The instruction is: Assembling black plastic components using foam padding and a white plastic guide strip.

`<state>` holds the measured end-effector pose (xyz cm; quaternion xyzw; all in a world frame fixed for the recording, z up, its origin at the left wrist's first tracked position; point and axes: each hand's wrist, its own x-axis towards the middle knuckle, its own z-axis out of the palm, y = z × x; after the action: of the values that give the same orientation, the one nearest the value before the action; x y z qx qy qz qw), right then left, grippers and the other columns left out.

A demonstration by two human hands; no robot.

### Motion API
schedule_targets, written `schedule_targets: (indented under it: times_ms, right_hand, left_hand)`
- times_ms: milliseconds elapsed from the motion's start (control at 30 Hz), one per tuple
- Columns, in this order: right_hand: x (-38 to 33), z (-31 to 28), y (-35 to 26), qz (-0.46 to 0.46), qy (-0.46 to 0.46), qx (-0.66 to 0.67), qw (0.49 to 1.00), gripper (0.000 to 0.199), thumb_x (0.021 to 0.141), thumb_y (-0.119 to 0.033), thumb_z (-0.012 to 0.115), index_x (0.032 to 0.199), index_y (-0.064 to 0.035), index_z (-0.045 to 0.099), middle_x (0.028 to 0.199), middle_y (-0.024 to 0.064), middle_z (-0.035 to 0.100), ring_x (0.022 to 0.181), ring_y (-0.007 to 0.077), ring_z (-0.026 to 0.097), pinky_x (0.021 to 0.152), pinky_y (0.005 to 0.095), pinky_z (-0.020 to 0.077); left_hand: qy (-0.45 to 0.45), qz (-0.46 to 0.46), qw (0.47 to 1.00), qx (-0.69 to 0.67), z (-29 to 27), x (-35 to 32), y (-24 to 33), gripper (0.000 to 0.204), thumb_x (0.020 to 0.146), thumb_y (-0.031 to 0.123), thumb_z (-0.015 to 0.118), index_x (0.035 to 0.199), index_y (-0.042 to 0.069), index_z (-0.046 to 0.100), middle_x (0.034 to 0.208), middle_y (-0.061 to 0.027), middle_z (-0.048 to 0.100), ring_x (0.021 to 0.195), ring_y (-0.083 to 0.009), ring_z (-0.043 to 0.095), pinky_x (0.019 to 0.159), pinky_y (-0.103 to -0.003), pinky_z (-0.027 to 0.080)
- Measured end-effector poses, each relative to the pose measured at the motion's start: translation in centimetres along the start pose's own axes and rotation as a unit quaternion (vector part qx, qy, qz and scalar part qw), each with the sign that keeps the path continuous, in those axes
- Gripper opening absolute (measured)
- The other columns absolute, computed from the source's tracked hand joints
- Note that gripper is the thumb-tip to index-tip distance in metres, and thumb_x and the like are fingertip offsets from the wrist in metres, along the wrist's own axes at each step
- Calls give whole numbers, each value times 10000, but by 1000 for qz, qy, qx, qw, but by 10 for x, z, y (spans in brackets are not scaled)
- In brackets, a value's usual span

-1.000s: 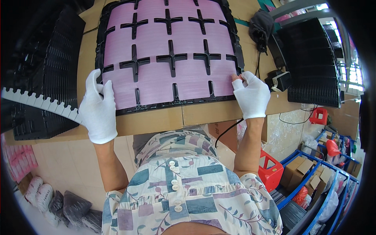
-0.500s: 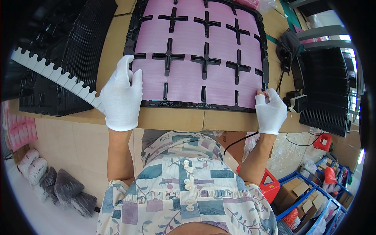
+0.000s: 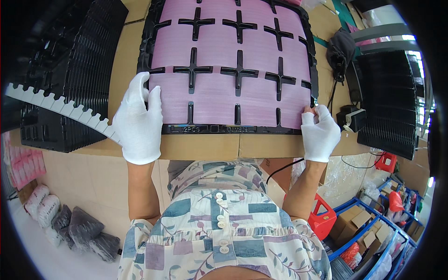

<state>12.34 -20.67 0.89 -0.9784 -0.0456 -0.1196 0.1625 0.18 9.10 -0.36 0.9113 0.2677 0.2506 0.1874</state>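
Note:
A black plastic tray (image 3: 210, 129) lies on the table before me, with pink foam sheeting (image 3: 212, 103) over its pockets and black cross-shaped ribs standing through slits. My left hand (image 3: 138, 122), in a white glove, is at the tray's left edge, thumb and forefinger slightly apart. A pale grey notched strip (image 3: 65, 108) slants from that hand up to the left, its near end hidden by the glove. At the near right corner my right hand (image 3: 321, 135), also gloved but with bare fingertips showing, pinches the tray's rim.
Stacked black trays (image 3: 70, 79) rise on the left of the cardboard-covered table (image 3: 205, 148); another black ribbed stack (image 3: 388, 102) stands at right. A black bag (image 3: 341, 52) and cable lie between. Below right are a red stool (image 3: 322, 218) and blue racks (image 3: 354, 205) with boxes.
The view has shifted slightly, so the tray and left stack appear a little lower and further left. Both hands keep their places at the tray, and the strip stays with the left hand.

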Motion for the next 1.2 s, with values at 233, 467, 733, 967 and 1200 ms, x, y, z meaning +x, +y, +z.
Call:
schedule_targets:
  times_ms: [233, 467, 733, 967, 1200]
  right_hand:
    - [0, -2, -1, -4, 0, -10, 1000, 174, 818, -218, 728, 752, -77, 650, 572, 98, 584, 528, 280, 593, 533, 361, 463]
    - [1, 1, -4, -10, 1, -7, 1000, 177, 826, -229, 699, 730, -89, 649, 582, 114, 603, 555, 308, 624, 528, 392, 466]
    - [4, 5, -4, -32, 24, -25, 999, 169, 829, -215, 685, 721, -88, 649, 586, 132, 609, 548, 314, 629, 518, 388, 470]
    - [4, 5, -4, -38, 15, -36, 999, 191, 840, -231, 685, 723, -85, 647, 591, 147, 612, 560, 322, 638, 523, 391, 478]
    - [7, 6, -5, -18, 2, -53, 998, 173, 832, -215, 731, 784, -56, 681, 602, 108, 630, 552, 261, 629, 550, 341, 479]
  left_hand:
    - [-8, -4, 1000, 28, 1, 2, 2, 302, 869, 79, 707, 1167, 71, 658, 705, -56, 611, 630, -181, 625, 624, -310, 510]
    - [-9, -26, 1000, 10, 4, 0, -3, 303, 886, 93, 705, 1186, 77, 660, 684, -47, 588, 601, -165, 565, 620, -299, 492]
    - [-9, -52, 998, -35, 3, 2, 3, 270, 916, 59, 673, 1185, 54, 659, 674, -32, 584, 564, -96, 525, 572, -262, 474]
    - [-3, -42, 999, -11, 6, 0, -2, 259, 913, 58, 678, 1171, 52, 667, 670, -29, 585, 553, -92, 521, 559, -258, 472]
    - [9, -37, 999, -5, 7, 1, -1, 231, 904, 59, 689, 1134, 49, 684, 662, -34, 582, 559, -104, 521, 566, -266, 475]
